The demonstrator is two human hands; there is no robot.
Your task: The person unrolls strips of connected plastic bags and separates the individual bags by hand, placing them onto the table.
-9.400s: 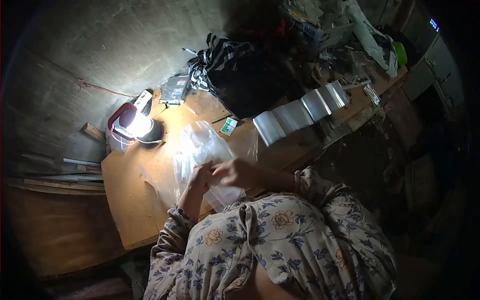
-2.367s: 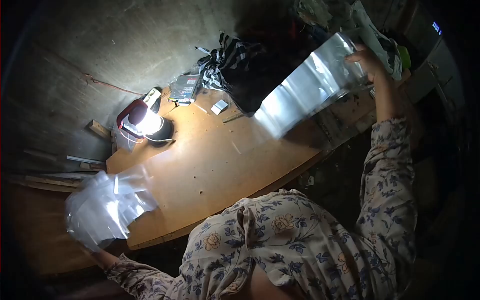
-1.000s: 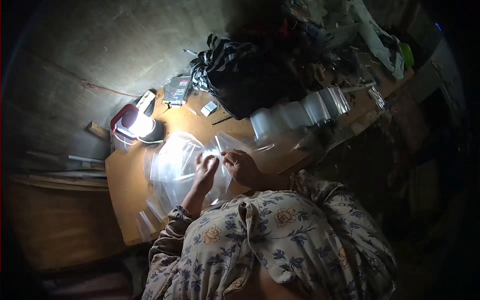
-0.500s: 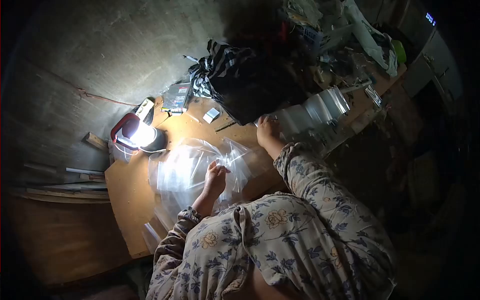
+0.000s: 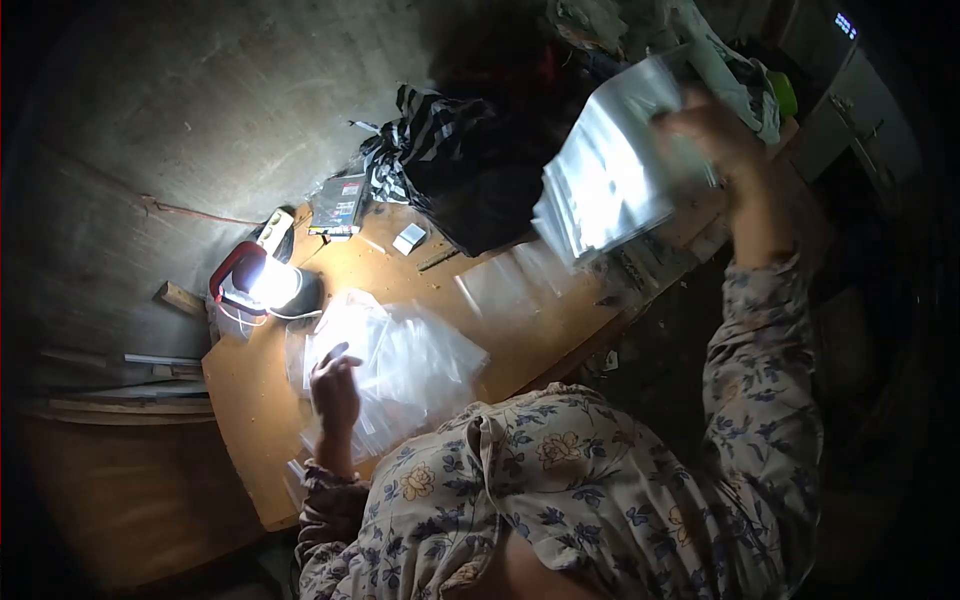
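Observation:
My right hand (image 5: 715, 135), smeared by motion, is raised at the upper right and grips a stack of clear plastic bags (image 5: 610, 170) by its right side. The stack hangs above the table, tilted. At the lower left, my left hand (image 5: 336, 385) is at the left part of a loose pile of clear plastic bags (image 5: 415, 365), its fingers partly curled and apart, with nothing seen in them. More flat clear plastic (image 5: 515, 285) lies on the wooden table (image 5: 240, 430) between the pile and the raised stack.
A lit lantern (image 5: 270, 282) with a red handle stands at the table's left. Behind are a dark box (image 5: 338, 205), a small white box (image 5: 409, 238) and a black striped bag (image 5: 470, 170). Wood strips (image 5: 120, 410) lie at far left, clutter at upper right.
My right hand has moved up and right, lifting the stack of bags off the table. My left hand has moved left and its fingers have opened. The loose pile has shifted and spread.

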